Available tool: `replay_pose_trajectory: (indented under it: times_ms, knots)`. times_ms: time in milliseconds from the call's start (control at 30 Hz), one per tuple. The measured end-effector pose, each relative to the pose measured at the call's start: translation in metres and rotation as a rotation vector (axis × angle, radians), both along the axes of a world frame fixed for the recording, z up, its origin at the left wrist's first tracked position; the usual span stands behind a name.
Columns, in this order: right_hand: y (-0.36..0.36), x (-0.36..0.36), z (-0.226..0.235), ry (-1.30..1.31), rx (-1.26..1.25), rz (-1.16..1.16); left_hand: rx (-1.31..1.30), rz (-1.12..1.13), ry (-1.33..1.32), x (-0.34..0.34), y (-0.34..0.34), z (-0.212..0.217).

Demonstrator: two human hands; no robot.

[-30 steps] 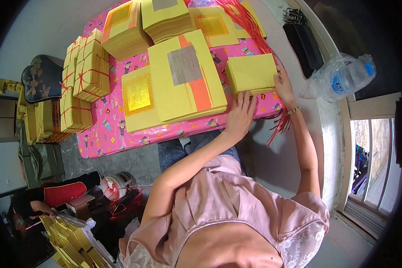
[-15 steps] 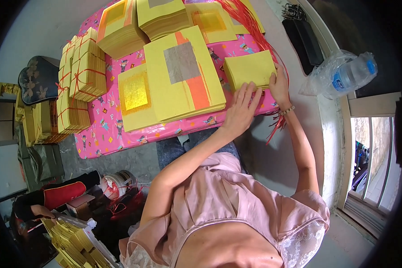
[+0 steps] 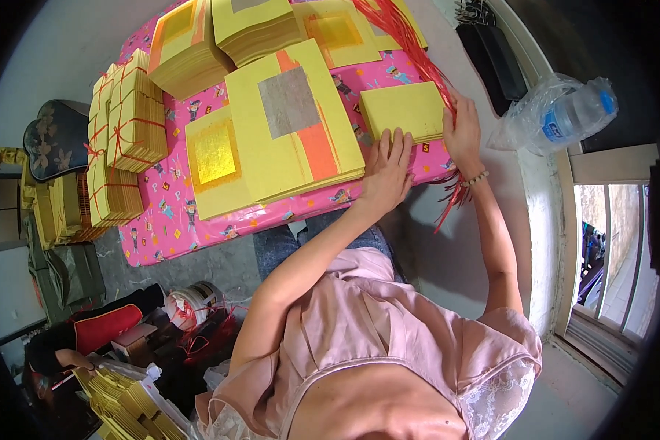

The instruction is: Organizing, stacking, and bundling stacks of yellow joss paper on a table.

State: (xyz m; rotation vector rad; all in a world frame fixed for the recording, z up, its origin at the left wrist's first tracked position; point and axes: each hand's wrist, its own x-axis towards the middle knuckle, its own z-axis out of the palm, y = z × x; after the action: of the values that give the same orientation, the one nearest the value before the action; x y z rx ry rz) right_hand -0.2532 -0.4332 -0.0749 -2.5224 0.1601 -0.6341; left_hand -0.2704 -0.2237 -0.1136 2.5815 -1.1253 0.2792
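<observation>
A small stack of plain yellow paper sheets (image 3: 403, 106) lies near the right edge of the table. My left hand (image 3: 387, 167) rests its outstretched fingers against the stack's near edge, pressing down on the front left part. Beside the stack's right edge is my right hand (image 3: 462, 136), wearing a beaded bracelet, its fingers extended over a bundle of red plastic strings (image 3: 429, 62). Loose string ends hang below that wrist. Left of the stack lie large yellow sheets (image 3: 249, 99) with a silver square and an orange band, partly over a gold-square sheet (image 3: 218, 155).
Thick yellow paper piles (image 3: 257, 37) stand at the back of the pink patterned table (image 3: 176, 238). Red-tied bundles (image 3: 136, 125) line its left side. A plastic-wrapped bottle (image 3: 565, 121) sits on the right ledge. Another person's arm (image 3: 73, 359) reaches toward yellow paper (image 3: 125, 403) at lower left.
My right hand has shifted off the stack's right edge onto the red strings, fingers stretched upward. My left hand has slid slightly left along the near edge. The view has tilted a little.
</observation>
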Motion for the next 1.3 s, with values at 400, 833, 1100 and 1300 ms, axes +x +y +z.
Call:
replay_pose_trajectory:
  times_ms: [400, 833, 1100, 1300]
  knots:
    - [-0.003, 0.000, -0.034, 0.331, -0.394, 0.249, -0.099, -0.027, 0.080, -0.002, -0.001, -0.008]
    - [-0.009, 0.005, -0.012, 0.401, -0.372, 0.265, -0.280, -0.057, 0.193, -0.007, 0.007, 0.008]
    - [0.030, 0.003, 0.068, 0.123, -0.357, 0.323, -0.430, -0.125, 0.216, -0.042, 0.047, 0.074]
    - [0.095, -0.012, 0.112, -0.019, -0.131, 0.746, -0.583, -0.041, 0.073, -0.034, 0.110, 0.120]
